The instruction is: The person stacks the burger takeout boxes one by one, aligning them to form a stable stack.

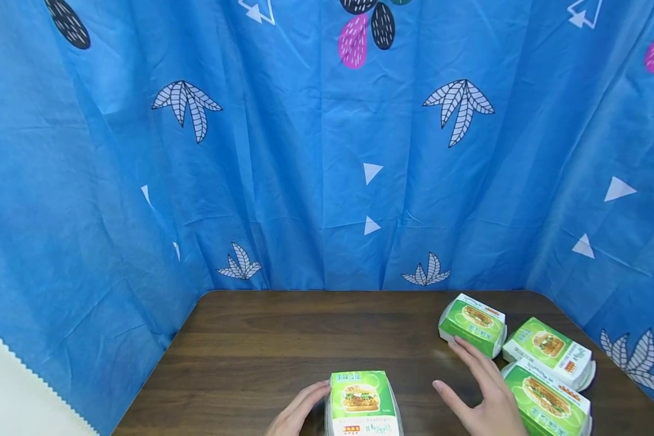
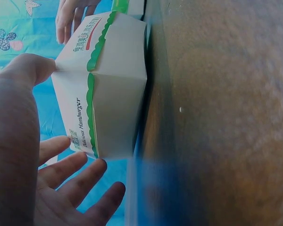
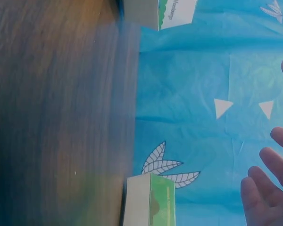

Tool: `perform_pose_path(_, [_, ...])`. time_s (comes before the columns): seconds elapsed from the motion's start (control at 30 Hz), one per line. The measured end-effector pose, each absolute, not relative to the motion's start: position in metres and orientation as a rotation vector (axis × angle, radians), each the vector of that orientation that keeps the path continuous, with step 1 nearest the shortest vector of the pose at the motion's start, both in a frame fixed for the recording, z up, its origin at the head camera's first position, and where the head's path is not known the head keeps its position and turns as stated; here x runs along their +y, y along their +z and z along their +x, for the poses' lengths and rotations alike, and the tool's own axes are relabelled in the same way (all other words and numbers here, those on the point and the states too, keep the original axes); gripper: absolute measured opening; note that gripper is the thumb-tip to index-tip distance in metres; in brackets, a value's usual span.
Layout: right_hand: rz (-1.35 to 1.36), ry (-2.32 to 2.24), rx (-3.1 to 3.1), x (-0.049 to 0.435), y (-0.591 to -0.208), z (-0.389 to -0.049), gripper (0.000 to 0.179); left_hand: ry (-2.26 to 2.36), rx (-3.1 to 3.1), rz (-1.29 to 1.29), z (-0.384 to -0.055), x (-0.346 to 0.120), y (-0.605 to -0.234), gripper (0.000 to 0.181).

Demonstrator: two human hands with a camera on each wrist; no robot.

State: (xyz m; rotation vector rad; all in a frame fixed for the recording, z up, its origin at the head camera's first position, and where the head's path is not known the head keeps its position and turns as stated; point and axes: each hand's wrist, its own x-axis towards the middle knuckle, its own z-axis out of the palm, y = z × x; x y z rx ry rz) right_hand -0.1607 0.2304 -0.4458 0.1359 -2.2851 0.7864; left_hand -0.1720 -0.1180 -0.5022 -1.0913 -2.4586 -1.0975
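Observation:
A green and white hamburger box (image 1: 361, 401) stands on the brown table at the near middle. My left hand (image 1: 300, 412) holds it by the side. In the left wrist view the thumb touches one corner of the hamburger box (image 2: 115, 89), the first fingertips meet its other end, and the remaining fingers spread free. My right hand (image 1: 485, 393) hovers to the right with thumb and fingers apart. Nothing is in that right hand (image 3: 269, 183). Nearest to it are a far green box (image 1: 473, 324) and a near green box (image 1: 547, 399).
A third green box (image 1: 549, 351) lies between those two at the table's right side. Brown wooden table (image 1: 283, 333) stretches beyond and left of the held box. A blue patterned curtain (image 1: 321, 181) hangs behind and along both sides.

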Motion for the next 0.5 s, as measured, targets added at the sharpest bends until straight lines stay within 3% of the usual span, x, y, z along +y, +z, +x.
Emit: perform_pose_path(0.5, [-0.019, 0.791, -2.344, 0.25, -0.437, -0.163, 0.073, -0.993, -2.332, -1.128, -0.175, -0.118, -0.507, 0.079])
